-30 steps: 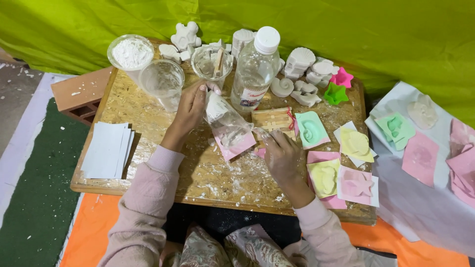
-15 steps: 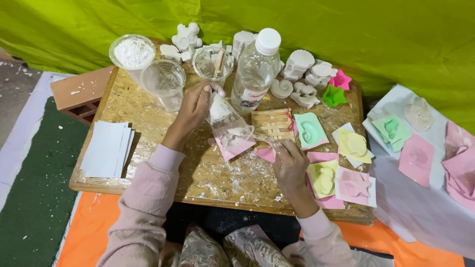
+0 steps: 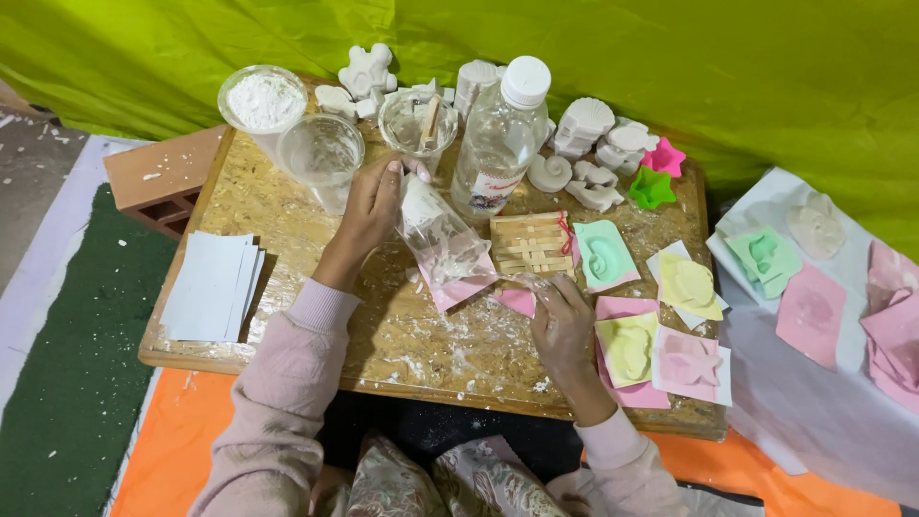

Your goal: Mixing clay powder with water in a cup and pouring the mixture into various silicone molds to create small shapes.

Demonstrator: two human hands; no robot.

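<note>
Over the tabletop (image 3: 287,239), the left hand (image 3: 369,206) still gripped the tilted plastic bag (image 3: 442,241), while the right hand (image 3: 560,321) had slid rightward, fingers pinching a clear scrap beside the pink mould (image 3: 466,289).

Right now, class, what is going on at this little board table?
A person sits at a low chipboard table dusted with white powder. Their left hand grips the top of a clear plastic bag tipped over a pink mould, while the right hand rests beside it near the mould's edge. A cup of white powder, a clear bottle, white plaster casts and more coloured moulds stand around.
</note>
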